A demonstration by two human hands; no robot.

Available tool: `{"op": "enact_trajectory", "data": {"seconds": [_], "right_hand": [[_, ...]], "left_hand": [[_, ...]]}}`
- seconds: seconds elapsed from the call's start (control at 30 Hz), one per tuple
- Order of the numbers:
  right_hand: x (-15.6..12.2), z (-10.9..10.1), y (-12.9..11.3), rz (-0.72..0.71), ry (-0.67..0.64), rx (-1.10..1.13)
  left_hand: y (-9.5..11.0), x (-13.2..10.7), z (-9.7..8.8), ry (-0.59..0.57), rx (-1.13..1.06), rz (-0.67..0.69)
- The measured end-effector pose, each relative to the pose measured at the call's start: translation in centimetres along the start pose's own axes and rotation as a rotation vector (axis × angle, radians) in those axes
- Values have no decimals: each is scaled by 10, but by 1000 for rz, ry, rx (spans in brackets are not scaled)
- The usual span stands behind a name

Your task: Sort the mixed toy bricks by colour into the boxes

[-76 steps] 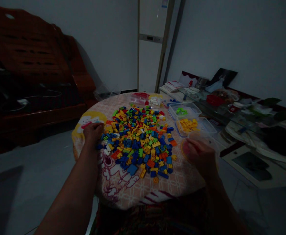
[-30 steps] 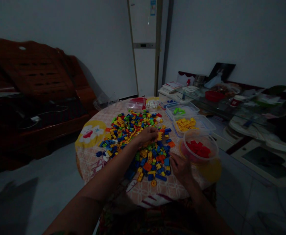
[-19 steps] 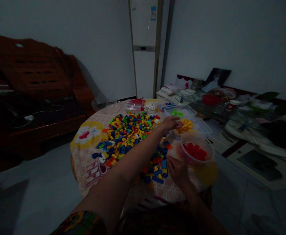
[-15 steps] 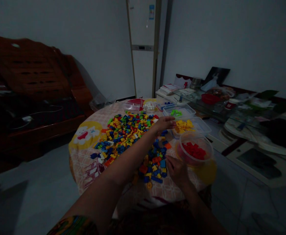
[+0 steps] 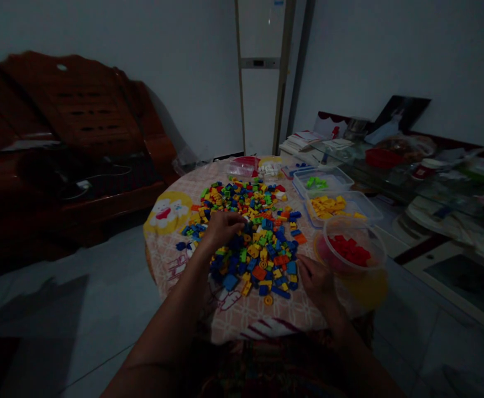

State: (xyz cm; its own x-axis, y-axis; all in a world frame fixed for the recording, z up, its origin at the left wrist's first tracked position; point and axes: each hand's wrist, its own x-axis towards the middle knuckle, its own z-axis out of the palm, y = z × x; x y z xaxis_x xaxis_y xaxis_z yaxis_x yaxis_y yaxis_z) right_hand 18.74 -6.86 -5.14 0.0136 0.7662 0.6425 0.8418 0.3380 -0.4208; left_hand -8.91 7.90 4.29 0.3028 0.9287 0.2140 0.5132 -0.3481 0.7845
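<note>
A heap of mixed toy building bricks in yellow, blue, green, orange and red covers the middle of a round table. Over the left part of the heap is my left hand, fingers curled downward and together; whatever is between the fingertips is hidden. My right hand rests at the heap's right edge, closed, its fingertips near a blue brick. What it may hold is too small and dark to make out. Right of the heap stand a round tub of red bricks, a clear box of yellow bricks and another box with green ones.
A patterned cloth covers the table. At its far side are a clear tray and white bricks. A wooden bench stands left, and a cluttered glass-topped cabinet stands right.
My left hand has swung back from the box of yellow bricks to the left part of the heap. My right hand has stayed near the heap's right edge. The view has shifted slightly.
</note>
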Motion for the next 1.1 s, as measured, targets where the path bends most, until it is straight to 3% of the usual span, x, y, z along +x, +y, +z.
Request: {"op": "enact_trajectory", "data": {"seconds": [0.13, 0.27, 0.63, 0.9, 1.1], "right_hand": [[1, 1, 0, -20, 12, 5], [0, 1, 1, -13, 0, 9], [-1, 1, 2, 2, 2, 19], [-1, 2, 1, 12, 4, 16], [1, 2, 2, -6, -1, 1]], "left_hand": [[-1, -13, 18, -118, 134, 32], [2, -11, 33, -141, 200, 69], [-13, -7, 39, -108, -292, -65], [6, 7, 45, -154, -513, -77], [37, 45, 88, -279, -436, -59]]}}
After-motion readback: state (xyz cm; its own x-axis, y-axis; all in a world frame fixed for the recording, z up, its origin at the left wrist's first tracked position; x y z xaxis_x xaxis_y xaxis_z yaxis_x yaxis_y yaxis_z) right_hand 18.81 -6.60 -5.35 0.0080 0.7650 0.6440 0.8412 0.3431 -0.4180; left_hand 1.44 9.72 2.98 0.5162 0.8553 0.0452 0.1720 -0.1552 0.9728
